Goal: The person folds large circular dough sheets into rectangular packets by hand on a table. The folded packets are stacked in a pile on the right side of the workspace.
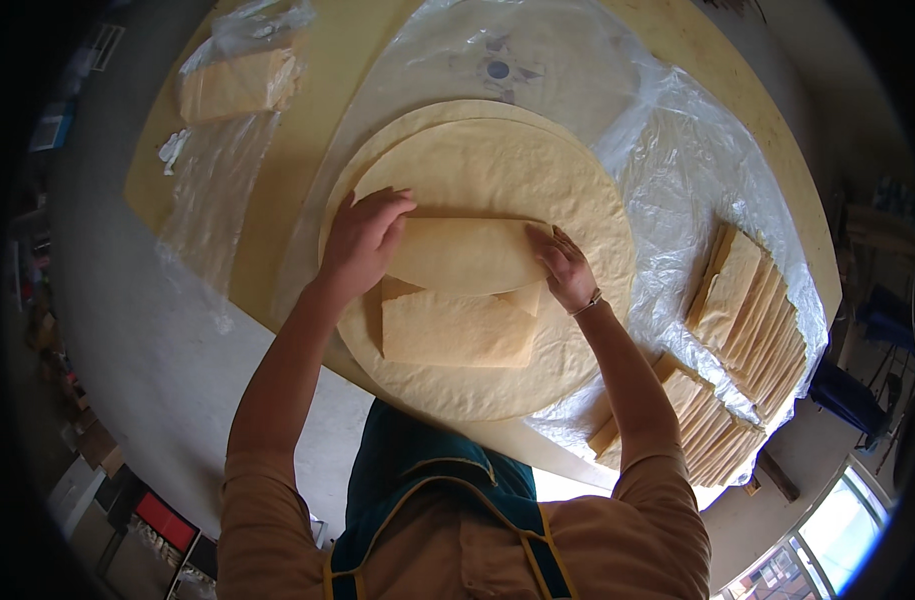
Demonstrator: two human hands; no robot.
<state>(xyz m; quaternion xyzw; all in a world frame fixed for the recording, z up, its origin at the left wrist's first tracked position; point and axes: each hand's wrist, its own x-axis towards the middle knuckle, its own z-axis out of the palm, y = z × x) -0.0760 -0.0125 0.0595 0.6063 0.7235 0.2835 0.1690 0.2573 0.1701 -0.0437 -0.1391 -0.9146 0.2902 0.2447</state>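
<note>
Pale tan, thin and faintly wrinkled, at least two round sheets (492, 165) lie stacked on the table (302, 170) in the head view, the upper one slightly offset so that a rim of the lower shows. Two hands work over the stack, apart from each other. One smooth, folded strip (467, 258) of the same tan spans the gap between them, above the middle of the sheets. At its right end the right hand (565, 270), with one bracelet (589, 301) at the wrist, pinches it between thumb and fingers. The left hand (365, 238) is bent around the left end; I cannot tell how firmly it grips. One folded rectangular piece (457, 335) lies on the sheets just nearer the body, partly covered by the strip.

To the right, two rows of folded pieces, an upper row (762, 325) and a lower row (712, 430), rest on clear plastic (672, 160); the pieces overlap too closely to count. One bundle (237, 85) sits partly under clear film at the far left. Beyond the stack, the plastic bears one dark printed emblem (498, 70), round-centred with pointed arms, its details too blurred to read.
</note>
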